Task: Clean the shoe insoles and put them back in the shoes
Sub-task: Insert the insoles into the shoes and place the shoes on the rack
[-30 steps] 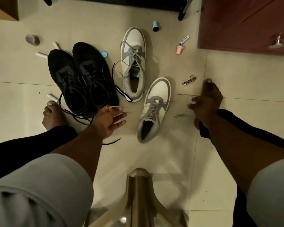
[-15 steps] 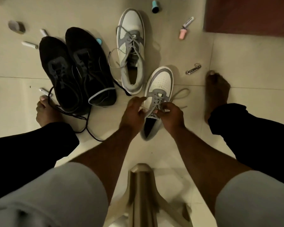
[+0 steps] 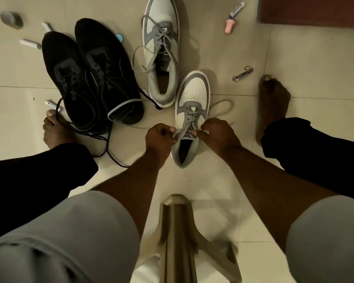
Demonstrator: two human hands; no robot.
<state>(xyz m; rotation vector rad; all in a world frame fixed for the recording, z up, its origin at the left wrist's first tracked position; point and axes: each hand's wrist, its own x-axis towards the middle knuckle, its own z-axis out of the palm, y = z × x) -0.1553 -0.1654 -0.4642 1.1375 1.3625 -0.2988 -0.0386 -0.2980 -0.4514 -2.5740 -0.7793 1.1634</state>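
A white and grey sneaker [image 3: 193, 92] lies on the tiled floor in front of me, toe pointing away. My left hand [image 3: 160, 137] pinches its grey lace at the left of the tongue. My right hand [image 3: 217, 133] pinches the lace at the right, with a loose loop trailing to the right. Behind it lies the second white and grey sneaker [image 3: 160, 48], its laces loose. Two black sneakers [image 3: 94, 78] sit side by side at the left, black laces spilling toward me. No insole shows outside a shoe.
Small items litter the floor: a pink-capped marker [image 3: 233, 17], a metal nail clipper [image 3: 243, 74], white tubes [image 3: 29, 43], a grey round lid [image 3: 10, 19]. My bare feet [image 3: 273, 103] flank the shoes. A stool leg [image 3: 177, 231] stands below; a brown cabinet [image 3: 315, 11] top right.
A second ago my hands were spread wide with the lace stretched out. They came together onto the near sneaker and now grip its lace at the tongue; the view dipped forward.
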